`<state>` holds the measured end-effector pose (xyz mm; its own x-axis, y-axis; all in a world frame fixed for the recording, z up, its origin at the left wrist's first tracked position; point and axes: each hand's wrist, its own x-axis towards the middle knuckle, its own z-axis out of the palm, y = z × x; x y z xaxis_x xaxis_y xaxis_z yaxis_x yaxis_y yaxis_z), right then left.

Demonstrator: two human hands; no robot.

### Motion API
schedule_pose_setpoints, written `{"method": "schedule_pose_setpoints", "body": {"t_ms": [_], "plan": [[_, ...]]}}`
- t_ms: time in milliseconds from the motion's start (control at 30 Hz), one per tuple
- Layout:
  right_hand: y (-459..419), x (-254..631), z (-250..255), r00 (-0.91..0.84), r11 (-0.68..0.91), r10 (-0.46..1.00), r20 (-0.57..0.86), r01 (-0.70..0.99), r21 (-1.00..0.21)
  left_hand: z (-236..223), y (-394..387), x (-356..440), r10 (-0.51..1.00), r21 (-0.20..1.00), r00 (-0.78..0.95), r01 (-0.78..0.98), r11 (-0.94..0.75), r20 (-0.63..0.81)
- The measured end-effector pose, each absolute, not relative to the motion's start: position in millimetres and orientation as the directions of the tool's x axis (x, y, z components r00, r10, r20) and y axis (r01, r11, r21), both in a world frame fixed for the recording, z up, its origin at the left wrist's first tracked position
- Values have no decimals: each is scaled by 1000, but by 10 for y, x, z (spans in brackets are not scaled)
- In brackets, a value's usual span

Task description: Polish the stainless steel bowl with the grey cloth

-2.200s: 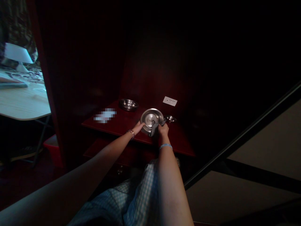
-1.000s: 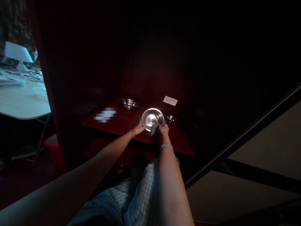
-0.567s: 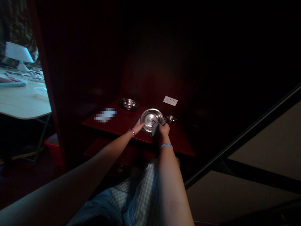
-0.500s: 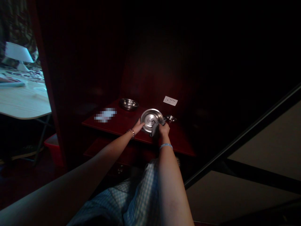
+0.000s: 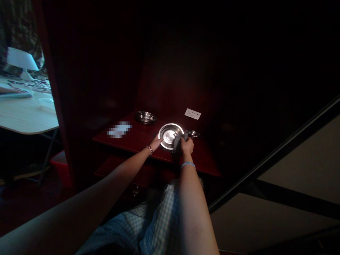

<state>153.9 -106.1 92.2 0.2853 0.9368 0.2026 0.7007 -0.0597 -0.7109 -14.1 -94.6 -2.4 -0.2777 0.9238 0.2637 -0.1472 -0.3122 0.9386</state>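
My left hand [image 5: 156,143] grips a shiny metal bowl [image 5: 168,135] by its left rim, thumb over the edge. The bowl is tilted so that its inside faces me, above the dark red shelf [image 5: 124,141]. In my right hand [image 5: 187,144] is a bunched grey cloth [image 5: 178,142], pressed against the bowl's right rim. Behind that hand a small metal bowl [image 5: 193,134] rests on the shelf. Farther back on the left stand metal bowls [image 5: 146,117] that look stacked.
A blurred-out pale item [image 5: 120,129] lies on the shelf's left part. A white socket plate [image 5: 192,113] is on the back wall. To the left are a light table [image 5: 29,117], a lamp [image 5: 22,59] and a red bin [image 5: 61,166]. A black bar [image 5: 239,184] slants at right.
My right hand and the cloth have shifted slightly right, from the bowl's inside toward its right rim. The left hand keeps its hold, and the bowl's tilt differs slightly.
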Motion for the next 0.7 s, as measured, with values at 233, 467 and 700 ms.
{"method": "schedule_pose_setpoints", "body": {"t_ms": [233, 467, 700], "plan": [[-1105, 1541, 950, 315, -37, 911, 265, 705, -709, 2, -975, -121, 905, 928, -300, -122, -351, 303], [-1082, 1528, 947, 302, 69, 877, 374, 691, -719, -4, -981, -130, 892, 917, -293, -101, -386, 343], [-1008, 1521, 901, 313, 246, 800, 511, 605, -757, -8, -963, -118, 887, 908, -305, -131, -399, 346]]}}
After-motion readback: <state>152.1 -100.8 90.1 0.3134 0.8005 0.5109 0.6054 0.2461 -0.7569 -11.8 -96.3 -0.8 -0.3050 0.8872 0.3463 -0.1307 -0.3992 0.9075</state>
